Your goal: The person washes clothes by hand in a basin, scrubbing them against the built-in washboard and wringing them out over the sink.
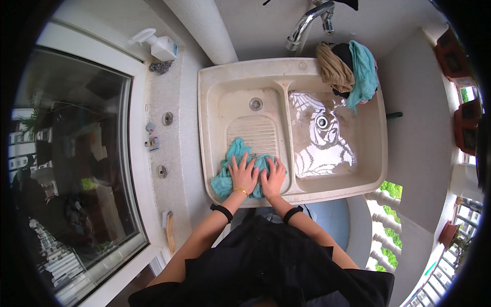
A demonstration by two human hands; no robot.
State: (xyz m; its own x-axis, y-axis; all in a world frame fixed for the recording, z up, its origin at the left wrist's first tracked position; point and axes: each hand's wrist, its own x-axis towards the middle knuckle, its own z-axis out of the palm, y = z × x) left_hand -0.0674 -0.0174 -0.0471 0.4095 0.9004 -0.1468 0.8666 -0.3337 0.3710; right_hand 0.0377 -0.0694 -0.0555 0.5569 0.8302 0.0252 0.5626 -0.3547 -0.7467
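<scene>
A wet teal cloth (pixel 222 185) lies bunched at the near end of the left basin of a double laundry sink (pixel 245 70). It covers the lower part of the ribbed washboard (pixel 253 132). My left hand (pixel 243 177) bears down on the cloth with its fingers spread and bent into the fabric. Close beside it, my right hand (pixel 273 179) has its fingers curled over the cloth's right side. Both thumbs point inward, almost meeting. What lies under the palms is hidden.
Shallow water with bright reflections stands in the right basin (pixel 326 153). Brown (pixel 334 69) and teal garments (pixel 362 73) hang over its far corner, below a chrome faucet (pixel 307 27). A spray bottle (pixel 163 47) and a scrub brush (pixel 168 230) occupy the left ledge.
</scene>
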